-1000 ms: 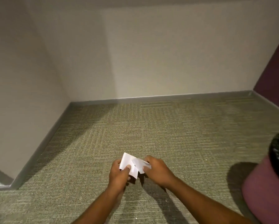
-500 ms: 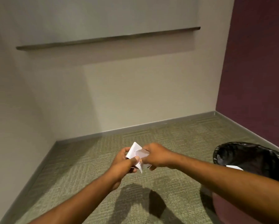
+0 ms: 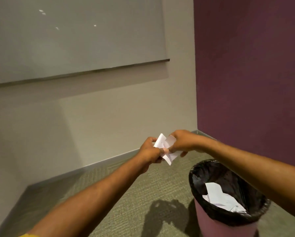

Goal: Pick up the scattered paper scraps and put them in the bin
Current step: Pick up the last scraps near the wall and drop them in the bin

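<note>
Since the earlier frame both hands have lifted and drifted toward the bin (image 3: 216, 224), which now shows its whole black-lined mouth at the lower right instead of only part of its rim. The left hand (image 3: 149, 153) is curled closed around the white paper scraps (image 3: 166, 147), thumb and fingers pinching the near edge of the bundle. The right hand (image 3: 181, 141) is also clamped on the same scraps from the other side, fingers folded over the top; one or two fingers below the paper look loosely extended. The bundle sits between the two hands, up and to the left of the bin's opening, not over it. Inside the bin, more crumpled white paper (image 3: 222, 199) lies against the black liner (image 3: 203, 170). The bin stands on the carpet (image 3: 126, 211) near the purple wall (image 3: 246, 74).
</note>
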The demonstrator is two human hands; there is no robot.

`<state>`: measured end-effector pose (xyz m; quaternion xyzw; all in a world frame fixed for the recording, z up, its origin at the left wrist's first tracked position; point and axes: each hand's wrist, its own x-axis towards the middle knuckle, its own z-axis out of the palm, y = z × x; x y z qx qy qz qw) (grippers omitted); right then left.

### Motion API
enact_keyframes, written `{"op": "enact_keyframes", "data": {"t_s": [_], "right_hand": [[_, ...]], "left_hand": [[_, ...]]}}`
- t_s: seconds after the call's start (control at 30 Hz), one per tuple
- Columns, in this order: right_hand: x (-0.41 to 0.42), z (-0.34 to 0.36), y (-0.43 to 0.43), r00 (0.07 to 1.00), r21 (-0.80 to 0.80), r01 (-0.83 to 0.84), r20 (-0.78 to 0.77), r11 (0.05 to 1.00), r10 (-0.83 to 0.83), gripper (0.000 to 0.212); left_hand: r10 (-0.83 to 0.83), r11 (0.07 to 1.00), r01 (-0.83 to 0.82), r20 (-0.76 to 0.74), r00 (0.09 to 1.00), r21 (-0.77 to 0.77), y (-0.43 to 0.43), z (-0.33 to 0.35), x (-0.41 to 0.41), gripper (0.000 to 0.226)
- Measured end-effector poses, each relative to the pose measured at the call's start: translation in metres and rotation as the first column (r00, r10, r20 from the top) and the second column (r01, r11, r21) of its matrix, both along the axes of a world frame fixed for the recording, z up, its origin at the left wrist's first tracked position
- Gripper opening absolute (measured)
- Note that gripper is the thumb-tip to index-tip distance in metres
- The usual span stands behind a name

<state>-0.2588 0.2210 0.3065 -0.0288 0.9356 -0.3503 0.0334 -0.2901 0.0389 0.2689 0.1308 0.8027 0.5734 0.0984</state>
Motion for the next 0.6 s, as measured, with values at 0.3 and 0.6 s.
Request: {"op": "enact_keyframes", "data": {"t_s": [0.3,0.6], "right_hand": [[0.024,-0.017,0.094,0.985,-0.227,0.165,0.096,0.96,-0.146,0.031],[0.043,-0.034,0.143,0.959,-0.207,0.233,0.211,0.95,-0.189,0.031]], "left_hand": [[-0.067,0.988,0.052,0.102,0.992,0.144,0.084,-0.036,0.026,0.054],[-0.115,0.928,-0.019,0.336,0.935,0.371,0.111,-0.075,0.033,0.07]]}}
